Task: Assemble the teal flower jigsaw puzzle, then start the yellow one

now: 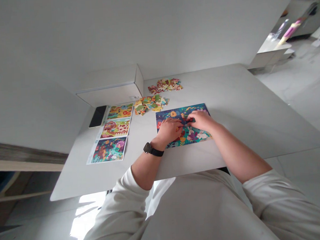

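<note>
A jigsaw puzzle (192,141) in dark blue and teal, with white rabbits and flowers, lies in front of me on the white table. My left hand (170,131), a black watch on its wrist, rests on the puzzle's left half, fingers stretched over the surface. On the upper right part, my right hand (201,120) has thumb and fingers bent together around a dark puzzle piece (188,120) near the puzzle's middle. The fingers partly cover that piece, and both hands hide some of the picture. The tips of the two hands are close together.
Loose puzzle pieces lie in a nearer pile (151,104) and a farther pile (165,85). Three picture cards (109,150) line the left side, beside a dark phone (98,116). A white box (113,93) stands against the wall. The white table (256,118) extends rightward.
</note>
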The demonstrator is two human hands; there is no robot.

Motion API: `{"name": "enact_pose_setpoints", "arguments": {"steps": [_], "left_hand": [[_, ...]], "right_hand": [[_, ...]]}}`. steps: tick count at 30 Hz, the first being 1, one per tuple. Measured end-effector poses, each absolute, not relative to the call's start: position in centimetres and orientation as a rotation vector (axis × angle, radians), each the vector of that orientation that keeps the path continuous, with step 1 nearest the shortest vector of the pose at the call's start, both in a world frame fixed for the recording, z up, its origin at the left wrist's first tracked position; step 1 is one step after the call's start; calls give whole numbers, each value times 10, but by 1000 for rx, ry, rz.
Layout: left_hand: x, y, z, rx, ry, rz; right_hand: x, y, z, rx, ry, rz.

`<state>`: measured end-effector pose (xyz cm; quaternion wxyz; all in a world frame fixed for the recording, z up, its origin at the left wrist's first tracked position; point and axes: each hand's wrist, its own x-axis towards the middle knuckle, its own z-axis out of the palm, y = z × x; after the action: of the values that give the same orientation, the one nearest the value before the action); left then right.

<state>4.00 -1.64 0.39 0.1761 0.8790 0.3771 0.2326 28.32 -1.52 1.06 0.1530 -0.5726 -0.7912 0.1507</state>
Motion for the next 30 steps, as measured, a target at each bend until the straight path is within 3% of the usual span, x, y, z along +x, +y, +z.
{"name": "enact_pose_setpoints", "arguments": {"steps": [20, 30], "left_hand": [[50, -19, 12, 2610, 909, 537], [50, -27, 7, 2647, 1098, 496]], "right_hand": [[275, -18, 16, -1722, -2301, 381], [283, -17, 38, -1713, -2365, 380]]}}
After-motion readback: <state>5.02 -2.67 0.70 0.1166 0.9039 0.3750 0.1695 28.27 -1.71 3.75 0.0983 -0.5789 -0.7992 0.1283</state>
